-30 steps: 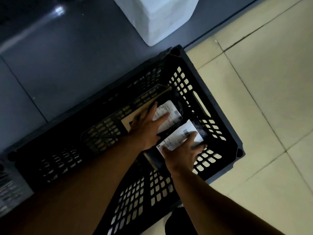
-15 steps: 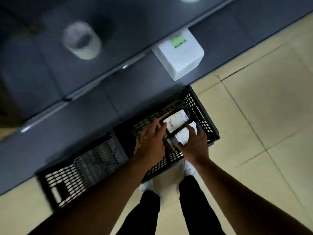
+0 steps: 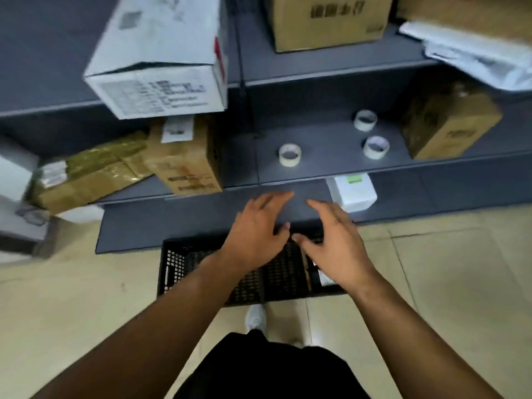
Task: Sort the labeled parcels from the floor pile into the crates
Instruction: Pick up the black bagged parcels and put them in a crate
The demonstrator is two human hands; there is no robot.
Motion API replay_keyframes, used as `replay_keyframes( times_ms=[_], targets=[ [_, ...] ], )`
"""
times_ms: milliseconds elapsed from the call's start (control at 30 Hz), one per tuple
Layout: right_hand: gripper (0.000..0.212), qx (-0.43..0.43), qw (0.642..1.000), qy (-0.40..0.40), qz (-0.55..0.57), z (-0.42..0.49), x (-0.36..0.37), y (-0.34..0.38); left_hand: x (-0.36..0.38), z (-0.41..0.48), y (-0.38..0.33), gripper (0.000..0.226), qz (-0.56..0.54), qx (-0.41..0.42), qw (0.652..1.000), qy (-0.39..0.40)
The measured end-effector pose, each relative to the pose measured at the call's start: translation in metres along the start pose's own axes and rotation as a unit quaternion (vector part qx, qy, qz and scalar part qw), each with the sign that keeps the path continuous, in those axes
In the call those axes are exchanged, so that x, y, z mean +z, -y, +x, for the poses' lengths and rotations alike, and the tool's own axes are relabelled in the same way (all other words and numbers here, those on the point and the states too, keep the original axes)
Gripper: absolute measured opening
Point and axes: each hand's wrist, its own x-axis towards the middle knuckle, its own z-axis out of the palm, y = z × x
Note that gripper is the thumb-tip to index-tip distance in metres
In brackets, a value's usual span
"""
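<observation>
A black perforated crate (image 3: 178, 266) stands on the tiled floor against the grey shelf base. A dark parcel with a white label (image 3: 323, 277) lies in its right end, mostly hidden behind my right wrist. My left hand (image 3: 256, 228) and my right hand (image 3: 336, 243) hover side by side above the crate, fingers spread and holding nothing. Neither hand touches the crate or the parcel.
Grey shelves rise behind the crate. They carry a white box (image 3: 161, 59), brown cartons (image 3: 184, 159), three tape rolls (image 3: 289, 154) and a white foam box (image 3: 354, 190). My shoe (image 3: 255, 315) stands just in front of the crate.
Both hands have let go of the labelled parcels and lifted out of the crate. The view has risen and pulled back, so the shelves now show.
</observation>
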Motion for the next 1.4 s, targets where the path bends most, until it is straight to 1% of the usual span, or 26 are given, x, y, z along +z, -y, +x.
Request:
replay_keyframes(
  times_ms=[67,167,300,433,533,700,900,967,1067,1133,1200,1400],
  targets=[
    [0.072,-0.054,0.998,0.014,0.008,0.002,-0.007,0.032,-0.026,-0.031,-0.003,0.061,-0.026,-0.032,0.997,-0.07],
    [0.071,-0.134,0.989,0.049,0.032,0.002,-0.012,0.079,-0.063,-0.086,-0.004,0.06,-0.05,-0.081,0.981,-0.166],
    [0.066,-0.235,0.968,0.077,0.041,-0.012,0.002,0.139,-0.101,-0.157,0.011,0.056,-0.04,-0.117,0.961,-0.248],
    [0.06,-0.314,0.94,0.125,0.042,-0.045,0.031,0.205,-0.15,-0.227,0.03,0.054,-0.032,-0.162,0.926,-0.339],
    [0.06,-0.365,0.918,0.147,0.046,-0.073,0.061,0.264,-0.181,-0.284,0.05,0.049,-0.027,-0.183,0.903,-0.388],
    [0.057,-0.417,0.89,0.176,0.059,-0.121,0.128,0.37,-0.233,-0.388,0.102,0.045,-0.022,-0.217,0.87,-0.442],
    [0.055,-0.465,0.854,0.228,0.05,-0.197,0.228,0.496,-0.284,-0.526,0.174,0.046,-0.023,-0.245,0.839,-0.484],
    [0.056,-0.481,0.844,0.233,0.056,-0.22,0.258,0.534,-0.298,-0.571,0.198,0.046,-0.031,-0.257,0.829,-0.495],
    [0.065,-0.493,0.835,0.233,0.077,-0.25,0.297,0.585,-0.314,-0.631,0.234,0.046,-0.051,-0.286,0.805,-0.518],
    [0.068,-0.505,0.826,0.237,0.085,-0.263,0.317,0.613,-0.322,-0.663,0.254,0.046,-0.063,-0.305,0.788,-0.531],
    [0.065,-0.523,0.812,0.245,0.083,-0.271,0.338,0.641,-0.329,-0.69,0.274,0.046,-0.073,-0.319,0.773,-0.544],
    [0.062,-0.544,0.787,0.28,0.081,-0.281,0.417,0.715,-0.356,-0.755,0.326,0.044,-0.083,-0.362,0.734,-0.569]
  ],
)
